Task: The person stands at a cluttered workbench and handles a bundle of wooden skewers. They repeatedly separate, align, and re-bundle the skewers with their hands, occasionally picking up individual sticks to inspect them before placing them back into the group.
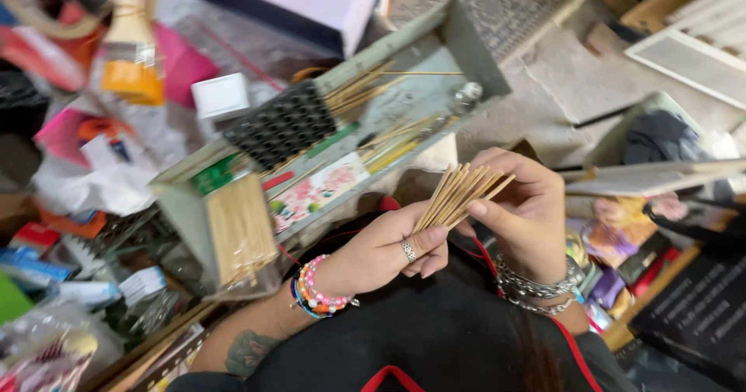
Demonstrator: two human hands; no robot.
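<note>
Sticks (458,196), thin, light, probably snappy; pinched low in left hand (386,250), right hand (527,215) cupping at 3 o'clock.

I see a bundle of thin, pale wooden sticks (458,196) fanned slightly and tilted toward the upper right, pinched between both hands right of the frame's centre, tips uneven.

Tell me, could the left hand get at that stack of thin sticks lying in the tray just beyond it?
Probably yes. The left hand sits close to the stack of sticks with nothing between them, but it and the right hand grip a bundle of sticks, so it would need to let go first.
</note>
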